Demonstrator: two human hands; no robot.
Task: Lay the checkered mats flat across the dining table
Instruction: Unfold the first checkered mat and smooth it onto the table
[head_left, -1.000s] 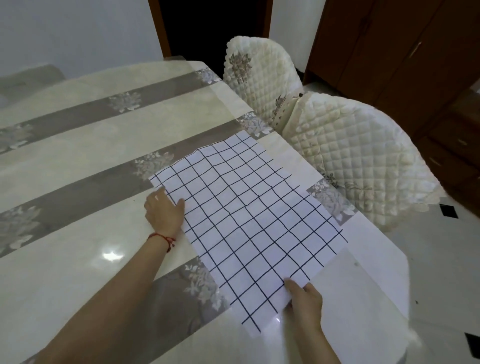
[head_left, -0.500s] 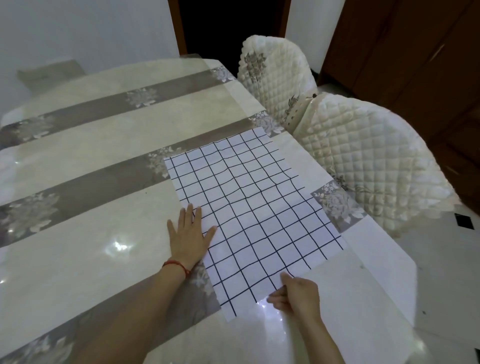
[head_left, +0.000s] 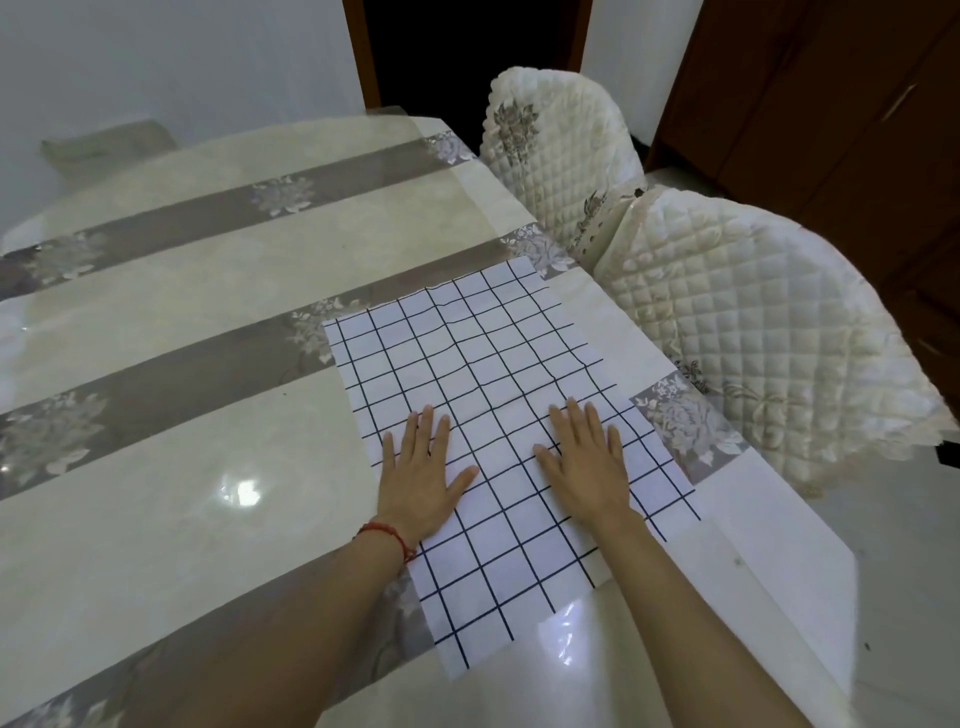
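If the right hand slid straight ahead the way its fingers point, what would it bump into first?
Probably nothing soon. The right hand lies flat on the checkered mat; ahead is only more mat, then bare dining table. The quilted chairs sit off to the side.

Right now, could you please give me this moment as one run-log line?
step: smoothing mat | left hand: flat on mat | right hand: flat on mat | mat: spread on table, slight wrinkles at far end

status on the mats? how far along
Done: one checkered mat is spread on the dining table by the two quilted chairs. In hand: left hand and right hand press flat on it, fingers straight; ripples show in its far half. Left: smoothing those, then further mats, none of which are in view.
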